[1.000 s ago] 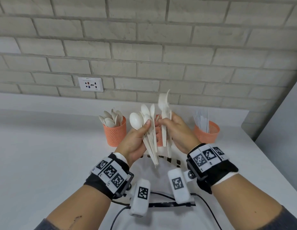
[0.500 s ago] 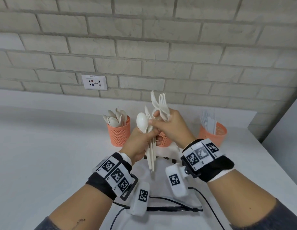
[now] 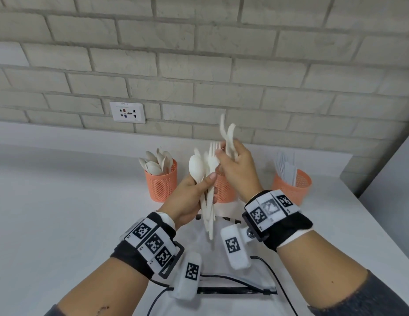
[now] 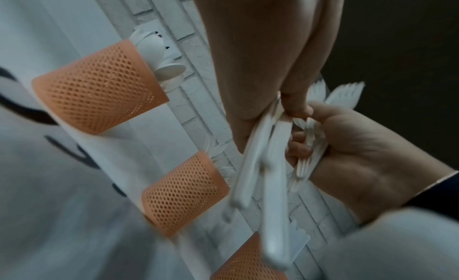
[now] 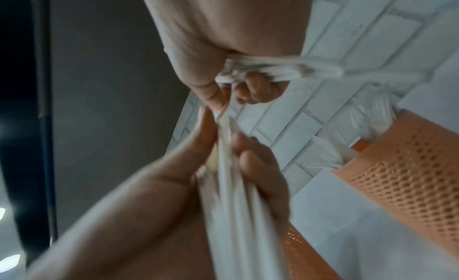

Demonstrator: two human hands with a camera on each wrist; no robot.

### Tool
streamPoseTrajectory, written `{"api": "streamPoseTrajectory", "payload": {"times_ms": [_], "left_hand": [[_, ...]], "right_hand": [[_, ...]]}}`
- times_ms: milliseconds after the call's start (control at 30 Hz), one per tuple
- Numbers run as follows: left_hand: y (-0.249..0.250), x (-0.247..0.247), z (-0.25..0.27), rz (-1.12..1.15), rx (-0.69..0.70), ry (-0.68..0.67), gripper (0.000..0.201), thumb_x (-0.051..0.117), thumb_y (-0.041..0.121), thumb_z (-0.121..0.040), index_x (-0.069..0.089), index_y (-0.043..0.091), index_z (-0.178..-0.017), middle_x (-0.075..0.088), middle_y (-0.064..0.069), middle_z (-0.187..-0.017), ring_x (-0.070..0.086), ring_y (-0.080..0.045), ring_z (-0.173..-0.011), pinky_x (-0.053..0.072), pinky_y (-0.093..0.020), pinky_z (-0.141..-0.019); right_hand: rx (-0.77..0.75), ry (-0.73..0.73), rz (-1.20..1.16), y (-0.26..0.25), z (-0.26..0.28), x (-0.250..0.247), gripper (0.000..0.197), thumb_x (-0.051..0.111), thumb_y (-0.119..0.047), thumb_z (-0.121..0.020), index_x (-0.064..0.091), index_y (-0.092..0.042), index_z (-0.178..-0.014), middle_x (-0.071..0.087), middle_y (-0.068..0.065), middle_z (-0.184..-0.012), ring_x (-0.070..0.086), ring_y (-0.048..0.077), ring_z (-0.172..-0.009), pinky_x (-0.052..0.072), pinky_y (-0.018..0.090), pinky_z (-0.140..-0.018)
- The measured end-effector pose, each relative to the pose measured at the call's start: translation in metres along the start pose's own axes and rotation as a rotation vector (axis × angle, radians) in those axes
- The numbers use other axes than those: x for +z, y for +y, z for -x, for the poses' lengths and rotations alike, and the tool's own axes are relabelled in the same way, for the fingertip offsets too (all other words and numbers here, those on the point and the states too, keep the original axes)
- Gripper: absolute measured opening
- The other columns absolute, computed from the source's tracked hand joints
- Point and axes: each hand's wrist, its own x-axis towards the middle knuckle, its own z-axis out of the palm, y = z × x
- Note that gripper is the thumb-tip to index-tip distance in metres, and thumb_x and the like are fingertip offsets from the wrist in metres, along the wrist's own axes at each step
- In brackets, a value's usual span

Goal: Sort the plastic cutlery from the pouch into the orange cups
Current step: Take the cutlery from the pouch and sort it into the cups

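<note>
While your left hand [image 3: 187, 197] wraps its grip around a mixed bundle of white plastic cutlery [image 3: 207, 190] held upright above the white tabletop [image 3: 62, 213], your right hand [image 3: 237, 169] pinches a few plastic forks [image 3: 228, 137] at the top of that bundle, fingers curled around their handles. A spoon [image 3: 196, 166] bowl stands at the front of the left hand's bundle, with fork tines just behind it. Three orange mesh cups stand in a row against the brick wall [image 3: 199, 53]: the left cup [image 3: 161, 184] holds spoons, the middle cup [image 3: 224, 190] sits mostly hidden behind your hands, and the right cup [image 3: 291, 187] holds what look like knives, blurred. The pouch [image 3: 221, 258], white with dark lettering, lies flat on the tabletop beneath your wrists. A wall socket [image 3: 127, 112] sits above the left cup.
</note>
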Motion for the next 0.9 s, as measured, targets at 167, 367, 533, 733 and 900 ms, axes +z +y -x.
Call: {"api": "streamPoseTrajectory", "payload": {"times_ms": [167,367,533,733,900], "left_hand": [[0.001,-0.005,-0.003,0.08,-0.021,0.041,0.013,0.051,0.007,-0.092,0.06,0.008,-0.083,0.05,0.001,-0.062,0.046,-0.013,-0.061,0.047,-0.021,-0.051],[0.006,-0.01,-0.01,0.111,-0.032,0.077,0.013,0.049,0.003,-0.093,0.059,0.006,-0.085,0.054,-0.002,-0.071,0.047,-0.011,-0.06,0.047,-0.022,-0.052],[0.011,-0.021,-0.014,0.148,-0.016,0.113,0.008,0.05,0.002,-0.093,0.055,0.007,-0.09,0.052,-0.002,-0.071,0.047,-0.01,-0.059,0.047,-0.022,-0.052],[0.017,-0.027,-0.017,0.169,0.03,0.161,0.005,0.051,0.004,-0.092,0.054,0.007,-0.089,0.052,-0.002,-0.072,0.049,-0.008,-0.056,0.047,-0.021,-0.051],[0.026,-0.035,-0.014,0.117,0.038,0.164,0.009,0.049,0.009,-0.094,0.053,0.011,-0.086,0.046,-0.001,-0.07,0.044,-0.014,-0.063,0.045,-0.018,-0.047]], "right_hand": [[0.244,0.008,-0.29,-0.003,-0.016,-0.011,0.013,0.04,-0.016,-0.099,0.048,-0.013,-0.108,0.066,0.014,-0.081,0.065,0.026,-0.067,0.056,0.043,-0.069],[0.237,0.254,-0.44,0.0,-0.049,-0.034,0.015,0.041,-0.016,-0.099,0.04,-0.017,-0.114,0.054,0.005,-0.066,0.054,0.014,-0.048,0.05,0.029,-0.051],[0.192,0.314,-0.356,0.01,-0.075,-0.041,0.056,0.066,-0.032,-0.085,0.037,-0.014,-0.129,0.051,-0.001,-0.082,0.047,0.01,-0.056,0.045,0.026,-0.055],[0.052,0.27,-0.215,0.033,-0.08,-0.003,0.025,0.067,-0.012,-0.083,0.048,-0.016,-0.099,0.052,0.007,-0.096,0.052,0.021,-0.08,0.049,0.026,-0.072],[0.137,0.144,-0.179,0.058,-0.074,0.005,0.06,0.074,-0.016,-0.078,0.039,-0.013,-0.127,0.057,0.002,-0.105,0.056,0.017,-0.097,0.045,0.028,-0.086]]}}
